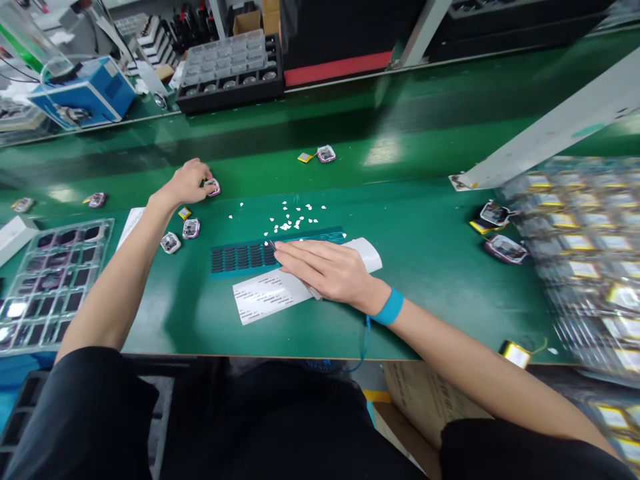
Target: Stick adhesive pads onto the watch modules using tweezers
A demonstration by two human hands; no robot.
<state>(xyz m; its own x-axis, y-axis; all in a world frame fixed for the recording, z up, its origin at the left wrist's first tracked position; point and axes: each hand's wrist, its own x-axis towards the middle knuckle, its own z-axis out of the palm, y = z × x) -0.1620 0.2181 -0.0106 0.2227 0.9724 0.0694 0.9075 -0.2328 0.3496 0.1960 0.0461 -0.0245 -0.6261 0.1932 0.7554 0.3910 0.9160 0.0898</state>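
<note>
My left hand [189, 183] reaches to the far side of the bench, its thumb and fingers closed around a small purple-rimmed device housing [214, 189]. Two similar open housings, one purple-edged [191, 229] and one pale [171, 243], lie nearer me beside a small yellow battery [185, 213]. My right hand [330, 267] rests palm down, fingers together, on tweezers [273, 245] of which only the thin tips show. Beneath it are a printed white label sheet [265, 300] and a teal strip [230, 271] with rows of black pieces. Small white bits [287, 223] are scattered beyond.
A clear tray [107, 233] of dark parts stands left; stacked clear trays of batteries [575, 220] stand right. A slanted white post [545, 127] rises at right. More housings [327, 154] sit along the green belt. A blue cord runs from my right wristband [389, 307].
</note>
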